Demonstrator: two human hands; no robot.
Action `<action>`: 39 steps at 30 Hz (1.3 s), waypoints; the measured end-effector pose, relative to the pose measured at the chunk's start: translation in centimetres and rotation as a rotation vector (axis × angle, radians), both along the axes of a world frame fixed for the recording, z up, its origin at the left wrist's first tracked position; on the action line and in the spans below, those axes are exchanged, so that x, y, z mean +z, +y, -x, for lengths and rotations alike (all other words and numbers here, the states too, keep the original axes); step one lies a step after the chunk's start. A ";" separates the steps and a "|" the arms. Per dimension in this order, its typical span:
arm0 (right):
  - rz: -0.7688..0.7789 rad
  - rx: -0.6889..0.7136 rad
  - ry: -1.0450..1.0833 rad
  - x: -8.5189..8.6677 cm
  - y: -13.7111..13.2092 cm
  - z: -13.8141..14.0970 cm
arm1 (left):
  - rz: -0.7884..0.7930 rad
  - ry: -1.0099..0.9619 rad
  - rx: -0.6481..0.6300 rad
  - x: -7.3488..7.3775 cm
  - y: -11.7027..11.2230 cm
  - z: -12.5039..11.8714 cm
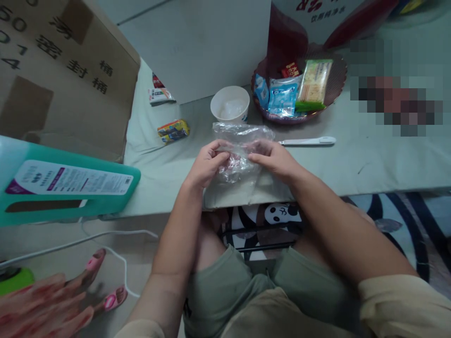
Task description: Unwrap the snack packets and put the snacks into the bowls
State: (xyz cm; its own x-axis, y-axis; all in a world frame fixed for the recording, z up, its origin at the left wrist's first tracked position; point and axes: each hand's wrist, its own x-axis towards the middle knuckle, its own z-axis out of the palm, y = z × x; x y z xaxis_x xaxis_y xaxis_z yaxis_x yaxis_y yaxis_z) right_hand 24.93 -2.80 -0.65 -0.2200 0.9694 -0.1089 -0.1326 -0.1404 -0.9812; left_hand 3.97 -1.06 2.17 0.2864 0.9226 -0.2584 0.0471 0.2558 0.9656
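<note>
A crinkled clear plastic bag [243, 136] is stretched between my two hands, just above the near edge of the cloth-covered table. My left hand [210, 162] pinches its left side between thumb and fingers. On the right side, my right hand [271, 157] grips the film the same way, fingertips partly behind the plastic. Something reddish shows through the bag's middle, too blurred to name. Right behind the bag stands a white paper cup [230, 104] with whitish, translucent contents. A white-handled knife [310, 141] lies to the right of my right hand, its left end hidden.
A round dish [334, 89] holds several packaged snacks. A yellow wrapped packet [173, 131] lies left of the cup. A cardboard box [116, 112] and green liquid jug [132, 188] stand at left. Another person's feet in pink sandals [112, 299] show on the floor beside a white cable [116, 232].
</note>
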 end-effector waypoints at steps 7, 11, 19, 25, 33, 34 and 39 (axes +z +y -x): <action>-0.022 -0.068 -0.041 0.2 -0.3 -0.1 | 0.018 0.028 0.028 -0.2 0.2 0.4; -0.038 -0.094 0.017 0.9 -0.6 -0.3 | 0.054 -0.044 0.086 0.1 0.4 0.5; -0.041 -0.128 -0.094 0.6 -0.5 -0.6 | -0.200 0.202 0.073 -0.7 1.0 1.3; -0.052 -0.246 -0.148 0.8 -0.5 -0.1 | -0.723 0.545 0.339 0.6 -0.6 -1.0; 0.076 -0.054 0.401 1.8 -0.8 -0.1 | -0.276 0.130 -0.008 -1.2 -0.3 -4.2; 0.068 -0.060 0.418 1.8 -0.6 -0.3 | -0.304 0.175 0.082 -1.0 0.2 -3.9; 0.032 -0.235 0.272 1.2 0.5 -1.3 | -0.693 0.699 0.565 2.9 4.1 -2.9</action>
State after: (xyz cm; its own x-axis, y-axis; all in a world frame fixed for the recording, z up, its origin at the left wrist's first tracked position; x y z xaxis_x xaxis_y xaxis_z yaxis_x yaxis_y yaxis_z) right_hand 26.22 -2.32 0.58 -0.0164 0.9940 -0.1077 -0.4207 -0.1046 -0.9012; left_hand 6.86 3.00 5.07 -0.2228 0.8804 0.4185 0.6788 -0.1680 0.7148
